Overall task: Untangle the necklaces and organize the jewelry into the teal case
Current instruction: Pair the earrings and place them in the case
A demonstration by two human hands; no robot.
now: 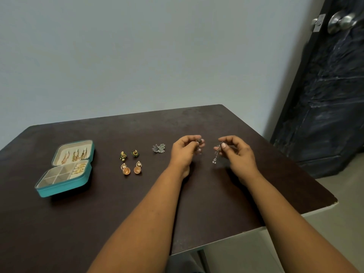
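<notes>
Two hands pinch one earring each at frame centre: left hand (184,149), right hand (237,152); the case (65,186) lies far left, nearer the left hand.

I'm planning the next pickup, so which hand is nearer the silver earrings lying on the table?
Left. The left hand is just right of the silver earrings; the right hand is farther right.

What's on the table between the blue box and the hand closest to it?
In the head view, three pairs of earrings: green ones, orange-gold ones and silver ones, between the teal case and the left hand.
</notes>
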